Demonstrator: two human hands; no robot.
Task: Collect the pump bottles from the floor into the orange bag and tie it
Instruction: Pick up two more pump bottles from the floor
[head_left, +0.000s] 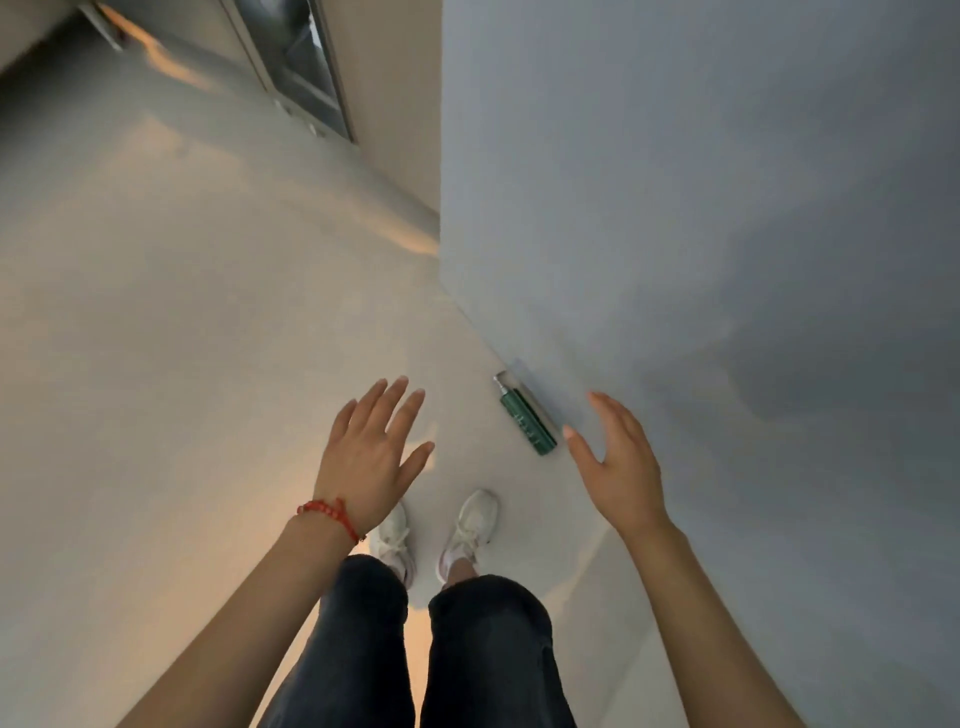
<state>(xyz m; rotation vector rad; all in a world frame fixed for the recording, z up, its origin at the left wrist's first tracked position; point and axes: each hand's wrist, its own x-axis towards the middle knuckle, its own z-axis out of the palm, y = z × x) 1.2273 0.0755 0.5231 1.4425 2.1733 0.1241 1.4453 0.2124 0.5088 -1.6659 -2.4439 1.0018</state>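
Observation:
A dark green pump bottle (527, 418) with a silver pump head lies flat on the pale floor, right against the foot of the grey wall. My right hand (618, 462) hovers open just to its right, fingers spread, thumb tip close to the bottle's base. My left hand (371, 452), with a red bracelet on the wrist, is held open over the floor to the left of the bottle, holding nothing. No orange bag is in view.
The grey wall (701, 208) fills the right side and ends at a corner ahead. A metal-framed door or window (301, 67) stands at the far upper left. My white sneakers (467, 530) and dark trousers are below the hands.

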